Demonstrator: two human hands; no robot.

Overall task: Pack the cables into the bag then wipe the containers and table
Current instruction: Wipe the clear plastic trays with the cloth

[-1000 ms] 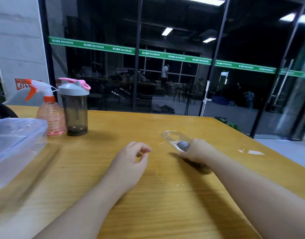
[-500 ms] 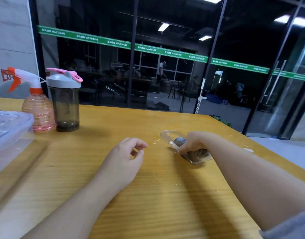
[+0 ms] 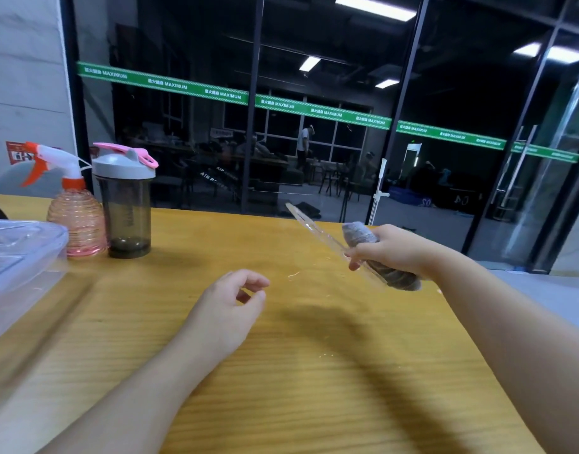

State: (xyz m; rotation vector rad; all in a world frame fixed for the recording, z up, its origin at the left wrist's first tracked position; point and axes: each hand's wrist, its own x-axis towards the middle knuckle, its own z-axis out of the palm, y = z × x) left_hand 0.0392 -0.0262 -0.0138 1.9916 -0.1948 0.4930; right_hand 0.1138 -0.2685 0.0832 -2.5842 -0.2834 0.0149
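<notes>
Nearest: yellow wood-grain surface (image 3: 314,371), smooth, with fine streaks and a few pale specks. Left hand (image 3: 225,309) low over it, near the middle, fingers loosely curled, thumb and forefinger almost meeting, nothing in the grip. A soft shadow on the wood just right of that hand.

Further right and lifted clear of the surface: right hand (image 3: 392,250), grip closed around a grey cloth (image 3: 360,235) and a thin clear plastic lid (image 3: 314,229) together. Cloth bunched, soft and ribbed-looking, one end poking up above the fingers, the other end hanging out below the palm. Lid flat, see-through, tilted, its free end pointing up and left, away from the wrist; cloth pressed against its upper face.

At the left edge: clear box (image 3: 22,257), rounded corners, frosted plastic, closed by a moulded lid, partly cut off by the frame.

Behind the box, side by side and almost touching: spray bottle (image 3: 75,224), ribbed pink body, orange collar and trigger, white head; then a smoky dark shaker (image 3: 127,204), cylindrical, grey cap with a pink flip lid.

Beyond the far edge of the surface: glass wall (image 3: 314,142) in dark frames, crossed by a green stripe (image 3: 281,104) with white lettering; dim room and ceiling lights behind.
</notes>
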